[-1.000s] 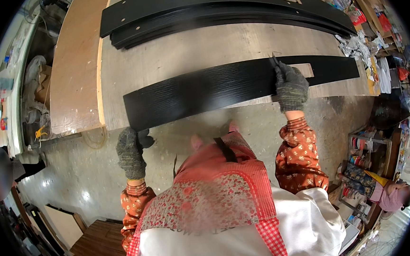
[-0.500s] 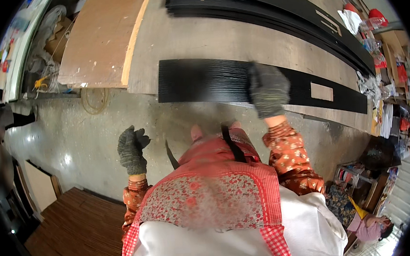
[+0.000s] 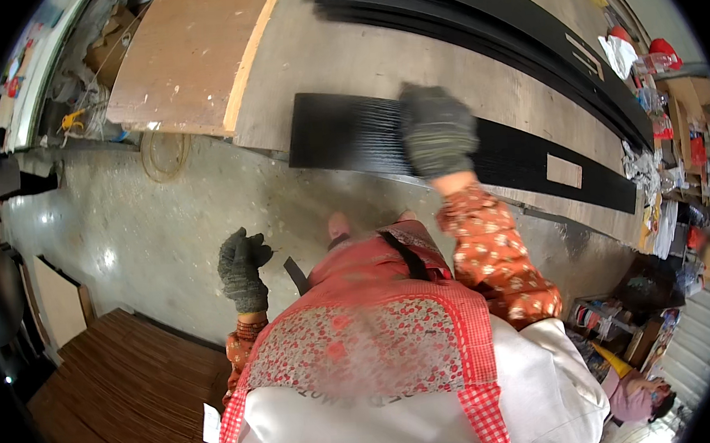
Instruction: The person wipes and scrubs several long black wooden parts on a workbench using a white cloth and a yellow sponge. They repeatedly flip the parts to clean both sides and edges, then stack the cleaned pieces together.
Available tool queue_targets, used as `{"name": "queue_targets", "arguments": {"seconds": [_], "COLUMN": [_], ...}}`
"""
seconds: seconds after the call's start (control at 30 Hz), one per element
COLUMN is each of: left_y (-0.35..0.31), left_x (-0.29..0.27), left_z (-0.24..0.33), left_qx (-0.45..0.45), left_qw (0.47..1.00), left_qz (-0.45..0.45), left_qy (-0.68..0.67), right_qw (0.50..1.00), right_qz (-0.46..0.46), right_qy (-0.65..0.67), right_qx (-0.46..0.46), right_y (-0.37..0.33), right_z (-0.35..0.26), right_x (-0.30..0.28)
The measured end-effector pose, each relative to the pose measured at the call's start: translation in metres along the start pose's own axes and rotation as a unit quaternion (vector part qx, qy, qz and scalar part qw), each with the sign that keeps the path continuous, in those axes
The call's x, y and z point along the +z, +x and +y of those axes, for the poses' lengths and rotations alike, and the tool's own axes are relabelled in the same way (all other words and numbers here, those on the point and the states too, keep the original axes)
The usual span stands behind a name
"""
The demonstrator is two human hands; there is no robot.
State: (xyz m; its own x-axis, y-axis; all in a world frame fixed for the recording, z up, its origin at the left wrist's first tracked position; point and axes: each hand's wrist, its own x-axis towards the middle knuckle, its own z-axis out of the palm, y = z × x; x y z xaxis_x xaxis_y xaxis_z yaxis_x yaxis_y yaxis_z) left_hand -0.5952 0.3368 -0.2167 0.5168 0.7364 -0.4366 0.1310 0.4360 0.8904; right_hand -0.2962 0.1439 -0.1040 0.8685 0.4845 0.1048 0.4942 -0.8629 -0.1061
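A long black board (image 3: pixel 349 131) with wood-grain grooves and a rectangular cut-out lies along the near edge of the worktable. My right hand (image 3: pixel 439 131), in a dark grey knit glove, presses down on its middle part, left of the cut-out. Its fingers are bent under and blurred; whatever they may hold is hidden. Well off the table, my left hand (image 3: pixel 244 270), gloved alike, hangs over the floor beside my apron. Its fingers are loosely bent and apart, with nothing visible in them.
More black boards (image 3: pixel 474 36) lie stacked farther back on the grey worktable (image 3: pixel 279 70). A brown panel (image 3: pixel 187 52) is at left. Brown grooved sheets (image 3: pixel 128 394) sit low at left. Cluttered shelves (image 3: pixel 690 132) stand at right, and another person (image 3: pixel 633 393) is at lower right.
My right hand has slid left along the black board. The whole view has shifted slightly; my left hand stays off the table in much the same pose.
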Motion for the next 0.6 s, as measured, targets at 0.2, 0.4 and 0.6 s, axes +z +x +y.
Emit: {"name": "queue_targets", "arguments": {"seconds": [0.2, 0.4, 0.6], "left_y": [0.010, 0.005, 0.016], "left_x": [0.056, 0.088, 0.124], "left_z": [0.030, 0.042, 0.052], "left_qx": [0.103, 0.204, 0.230], "left_qw": [0.980, 0.931, 0.904], "left_qz": [-0.146, -0.214, -0.247], "left_qy": [0.092, 0.214, 0.261], "right_qw": [0.963, 0.987, 0.986], "right_qz": [0.109, 0.068, 0.125], "right_qy": [0.075, -0.036, 0.030], "right_qx": [-0.233, 0.144, 0.102], "right_y": [-0.019, -0.087, -0.118], "right_z": [-0.073, 0.117, 0.118], "right_x": [0.036, -0.020, 0.011]}}
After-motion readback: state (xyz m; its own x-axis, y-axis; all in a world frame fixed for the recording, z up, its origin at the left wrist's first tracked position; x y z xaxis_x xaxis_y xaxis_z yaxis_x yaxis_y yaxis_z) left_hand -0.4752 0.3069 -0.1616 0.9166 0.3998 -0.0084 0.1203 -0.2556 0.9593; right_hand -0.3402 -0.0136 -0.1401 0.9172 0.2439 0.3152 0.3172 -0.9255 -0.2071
